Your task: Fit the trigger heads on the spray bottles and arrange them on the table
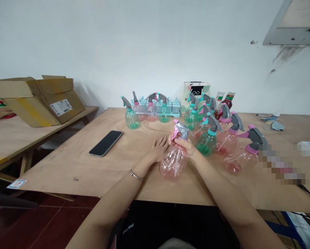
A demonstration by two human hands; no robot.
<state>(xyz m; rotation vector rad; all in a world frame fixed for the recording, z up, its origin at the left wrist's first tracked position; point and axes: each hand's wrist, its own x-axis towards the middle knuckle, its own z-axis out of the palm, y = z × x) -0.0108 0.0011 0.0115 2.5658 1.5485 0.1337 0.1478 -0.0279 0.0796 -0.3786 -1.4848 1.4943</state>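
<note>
A clear pink spray bottle (173,165) with a grey and pink trigger head is in front of me, near the table's front edge. My right hand (186,146) is closed around its neck, just below the trigger head. My left hand (158,149) lies at the bottle's left side with fingers stretched out; whether it touches the bottle I cannot tell. Close to my right hand stands a green spray bottle (206,142). Pink spray bottles (240,160) and green ones stand in a group to the right.
Several spray bottles (132,119) stand at the back before a light-blue rack (175,108). A phone (106,143) lies at left on the wooden table (66,166). Beyond it, a cardboard box (40,100) sits on another table. A printed box (186,90) leans by the wall.
</note>
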